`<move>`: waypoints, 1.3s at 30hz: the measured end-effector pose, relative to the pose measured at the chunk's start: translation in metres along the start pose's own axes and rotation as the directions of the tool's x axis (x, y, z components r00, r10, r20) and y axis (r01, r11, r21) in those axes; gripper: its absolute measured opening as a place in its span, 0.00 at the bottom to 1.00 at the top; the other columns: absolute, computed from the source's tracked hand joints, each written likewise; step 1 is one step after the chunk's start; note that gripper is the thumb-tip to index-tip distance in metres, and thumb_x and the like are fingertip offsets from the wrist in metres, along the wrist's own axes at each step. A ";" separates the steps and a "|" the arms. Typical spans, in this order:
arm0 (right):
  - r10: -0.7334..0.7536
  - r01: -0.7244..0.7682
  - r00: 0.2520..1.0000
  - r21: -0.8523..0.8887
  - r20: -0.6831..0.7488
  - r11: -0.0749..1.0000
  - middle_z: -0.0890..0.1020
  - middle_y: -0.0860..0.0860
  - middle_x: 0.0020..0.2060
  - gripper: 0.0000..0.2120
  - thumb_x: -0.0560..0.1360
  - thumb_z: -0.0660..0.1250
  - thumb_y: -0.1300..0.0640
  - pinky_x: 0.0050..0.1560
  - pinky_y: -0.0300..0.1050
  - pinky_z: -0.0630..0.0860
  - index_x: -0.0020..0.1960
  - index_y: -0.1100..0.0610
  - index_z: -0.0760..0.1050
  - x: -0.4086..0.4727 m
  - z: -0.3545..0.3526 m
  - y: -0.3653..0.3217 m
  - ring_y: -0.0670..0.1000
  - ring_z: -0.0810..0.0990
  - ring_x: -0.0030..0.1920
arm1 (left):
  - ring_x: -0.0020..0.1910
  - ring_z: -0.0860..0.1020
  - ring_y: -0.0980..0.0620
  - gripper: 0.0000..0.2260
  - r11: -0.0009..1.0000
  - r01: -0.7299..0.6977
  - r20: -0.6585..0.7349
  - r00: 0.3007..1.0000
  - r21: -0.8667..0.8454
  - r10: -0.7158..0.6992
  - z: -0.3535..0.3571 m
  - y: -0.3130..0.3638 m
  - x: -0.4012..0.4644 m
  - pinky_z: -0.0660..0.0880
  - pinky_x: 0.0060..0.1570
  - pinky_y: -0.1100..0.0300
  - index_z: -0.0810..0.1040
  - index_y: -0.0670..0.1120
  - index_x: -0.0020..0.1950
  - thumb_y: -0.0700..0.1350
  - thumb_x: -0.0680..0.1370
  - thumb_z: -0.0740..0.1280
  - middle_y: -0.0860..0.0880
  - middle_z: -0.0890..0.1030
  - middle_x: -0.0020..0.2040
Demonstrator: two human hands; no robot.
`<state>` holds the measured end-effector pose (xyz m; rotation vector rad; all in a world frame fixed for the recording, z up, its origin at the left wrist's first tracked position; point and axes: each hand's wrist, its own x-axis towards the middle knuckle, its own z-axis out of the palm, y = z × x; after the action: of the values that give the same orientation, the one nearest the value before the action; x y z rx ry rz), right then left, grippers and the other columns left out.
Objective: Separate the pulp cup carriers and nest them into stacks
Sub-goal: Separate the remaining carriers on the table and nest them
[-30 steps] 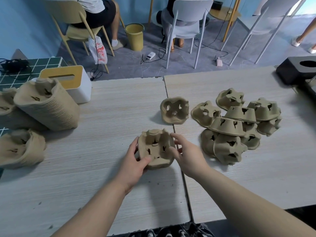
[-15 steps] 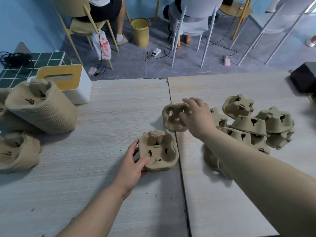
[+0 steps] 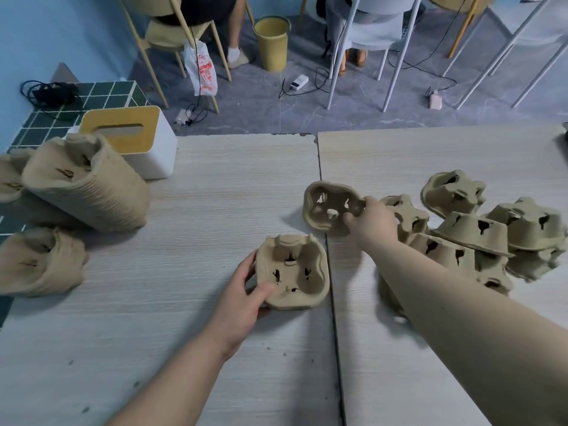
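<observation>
At the far left of the surface [image 3: 190, 210], a tall nested stack [image 3: 89, 186] of pulp carriers lies on its side, with a shorter stack [image 3: 40, 262] nearer to you and another [image 3: 10, 176] partly cut off by the left edge. A white tissue box with a yellow top [image 3: 132, 139] sits just behind the tall stack, touching or nearly touching it.

Your left hand [image 3: 242, 302] grips the near-left corner of the open-side-up carrier [image 3: 292, 272], thumb over the rim and the fingers [image 3: 247, 265] curled along its left wall. This carrier rests on the surface just left of the seam between the two tabletops; whether it is one carrier or several nested cannot be determined.

Your right hand [image 3: 373, 224] reaches across the seam and pinches the right rim of a tilted carrier [image 3: 330, 209], which stands on edge with its hollow side facing you. That carrier sits behind and slightly right of the one in your left hand, apart from it.

To the right of your right hand lies the loose pile [image 3: 491, 235] of unsorted carriers, most of them upside down and overlapping one another. Your right forearm crosses over the near part of the pile.
</observation>
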<state>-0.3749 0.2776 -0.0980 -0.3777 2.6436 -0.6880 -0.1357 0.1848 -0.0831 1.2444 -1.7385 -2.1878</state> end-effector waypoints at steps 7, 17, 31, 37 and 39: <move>-0.114 0.163 0.978 0.293 -0.177 0.942 0.76 0.50 0.38 0.06 0.73 0.65 0.60 0.40 0.44 0.66 0.49 0.55 0.71 -0.022 -0.046 -0.019 0.56 0.74 0.42 | 0.47 0.82 0.64 0.23 0.999 -0.013 -0.010 1.000 0.037 0.013 0.003 0.004 -0.004 0.78 0.45 0.59 0.70 0.59 0.69 0.35 0.80 0.64 0.57 0.78 0.62; -0.415 0.375 0.908 0.334 0.058 0.865 0.83 0.49 0.38 0.06 0.72 0.70 0.59 0.40 0.38 0.75 0.47 0.52 0.77 -0.076 -0.056 -0.043 0.49 0.81 0.39 | 0.61 0.76 0.60 0.14 1.000 0.020 -0.039 0.999 -0.001 -0.020 0.007 0.013 -0.013 0.76 0.55 0.47 0.72 0.63 0.67 0.58 0.82 0.56 0.62 0.78 0.61; -0.534 0.580 0.774 -0.041 0.339 0.814 0.77 0.54 0.59 0.22 0.79 0.56 0.61 0.54 0.44 0.67 0.72 0.49 0.66 -0.081 -0.025 -0.037 0.55 0.73 0.60 | 0.63 0.72 0.59 0.26 0.999 0.035 0.002 0.999 -0.015 -0.035 0.005 0.014 -0.020 0.73 0.51 0.50 0.71 0.63 0.68 0.68 0.72 0.55 0.60 0.76 0.64; -0.500 0.511 0.833 0.015 0.237 0.859 0.73 0.51 0.63 0.27 0.77 0.65 0.52 0.55 0.40 0.65 0.74 0.49 0.62 -0.090 -0.019 -0.028 0.51 0.72 0.62 | 0.61 0.73 0.62 0.19 0.999 0.004 0.013 1.000 0.035 -0.004 0.005 0.011 -0.016 0.72 0.56 0.48 0.67 0.64 0.71 0.50 0.82 0.62 0.65 0.76 0.62; -0.472 0.470 0.860 0.057 0.193 0.881 0.69 0.51 0.67 0.29 0.76 0.66 0.49 0.61 0.43 0.66 0.75 0.50 0.60 -0.097 -0.017 -0.022 0.51 0.70 0.65 | 0.62 0.73 0.62 0.20 0.999 0.000 0.022 1.000 0.046 -0.001 0.004 0.008 -0.015 0.72 0.57 0.47 0.67 0.64 0.72 0.49 0.81 0.63 0.65 0.76 0.62</move>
<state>-0.2927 0.2997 -0.0447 -1.0609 2.3634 -0.7550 -0.1316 0.1932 -0.0682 1.2352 -1.8075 -2.1825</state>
